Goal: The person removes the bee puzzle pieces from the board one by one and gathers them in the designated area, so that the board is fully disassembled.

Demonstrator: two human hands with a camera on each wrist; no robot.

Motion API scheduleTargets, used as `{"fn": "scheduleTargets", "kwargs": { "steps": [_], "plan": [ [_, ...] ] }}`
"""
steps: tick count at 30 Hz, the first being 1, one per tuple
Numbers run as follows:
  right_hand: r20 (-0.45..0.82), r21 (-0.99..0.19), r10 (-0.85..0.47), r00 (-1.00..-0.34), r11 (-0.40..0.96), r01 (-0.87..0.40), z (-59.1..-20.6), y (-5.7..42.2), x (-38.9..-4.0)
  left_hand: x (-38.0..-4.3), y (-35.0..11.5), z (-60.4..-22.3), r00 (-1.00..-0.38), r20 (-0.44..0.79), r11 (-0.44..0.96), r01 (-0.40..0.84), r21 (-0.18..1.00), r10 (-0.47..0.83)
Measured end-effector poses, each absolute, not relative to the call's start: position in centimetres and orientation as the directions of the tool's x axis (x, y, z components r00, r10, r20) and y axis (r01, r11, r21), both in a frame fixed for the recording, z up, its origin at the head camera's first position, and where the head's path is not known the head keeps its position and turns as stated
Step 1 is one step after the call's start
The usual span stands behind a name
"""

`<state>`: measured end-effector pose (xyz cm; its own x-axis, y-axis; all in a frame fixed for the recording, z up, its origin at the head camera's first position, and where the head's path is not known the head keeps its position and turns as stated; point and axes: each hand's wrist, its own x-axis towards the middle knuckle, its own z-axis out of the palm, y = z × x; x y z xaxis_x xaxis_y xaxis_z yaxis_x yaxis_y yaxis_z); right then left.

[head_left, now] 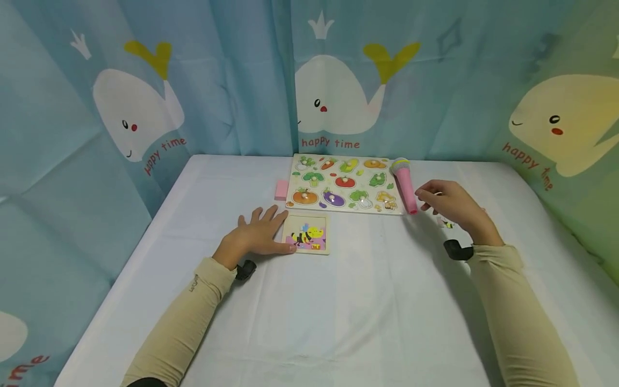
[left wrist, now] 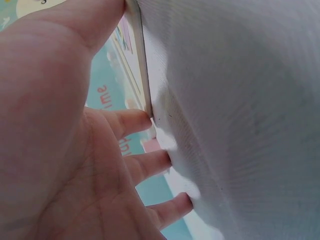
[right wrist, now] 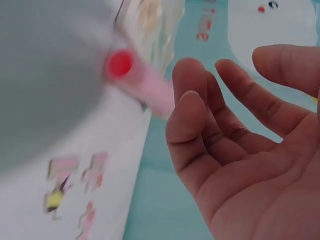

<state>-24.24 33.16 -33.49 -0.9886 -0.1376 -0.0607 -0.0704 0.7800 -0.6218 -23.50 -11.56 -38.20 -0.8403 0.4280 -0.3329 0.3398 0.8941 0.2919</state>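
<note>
A small square bee jigsaw [head_left: 309, 235] in a pale wooden frame lies flat on the table. My left hand [head_left: 263, 234] rests at its left side with the fingers spread; the thumb lies on the lower left corner. In the left wrist view, the fingertips [left wrist: 182, 200] touch the white cloth beside the frame. My right hand [head_left: 447, 201] hovers just right of a pink toy microphone [head_left: 407, 188], fingers loosely bent and nothing visible between them. Below it, several loose jigsaw pieces [right wrist: 62, 167] lie on the cloth, partly hidden by the hand in the head view.
A vegetable peg puzzle board [head_left: 345, 183] lies at the table's back middle, behind the jigsaw. A pink block [head_left: 281, 190] sits by its left edge. White cloth [head_left: 358, 306] covers the table, and a blue whale-print curtain [head_left: 242, 80] hangs around the back and sides.
</note>
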Motion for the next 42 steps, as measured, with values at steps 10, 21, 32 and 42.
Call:
{"fn": "scheduleTargets", "kwargs": {
  "steps": [10,21,32,42],
  "plan": [
    [-0.026,-0.668,-0.286,-0.958,0.718,-0.197,-33.1,28.1,-24.8,-23.7,-11.5,-38.5,-0.844,-0.330,0.898,0.345,0.272,0.424],
    [0.048,-0.634,-0.441,-0.896,0.680,-0.368,-34.0,22.3,-24.6,-23.7,-11.6,-38.8,-0.845,-0.334,0.899,0.331,0.286,0.418],
    [0.034,-0.646,-0.559,-0.828,0.621,-0.445,-35.5,17.5,-24.6,-23.6,-11.6,-38.9,-0.853,-0.336,0.907,0.316,0.277,0.399],
    [0.038,-0.649,-0.611,-0.791,0.586,-0.484,-36.7,14.8,-24.9,-23.5,-11.5,-38.7,-0.854,-0.330,0.907,0.324,0.268,0.403]
  ]
}}
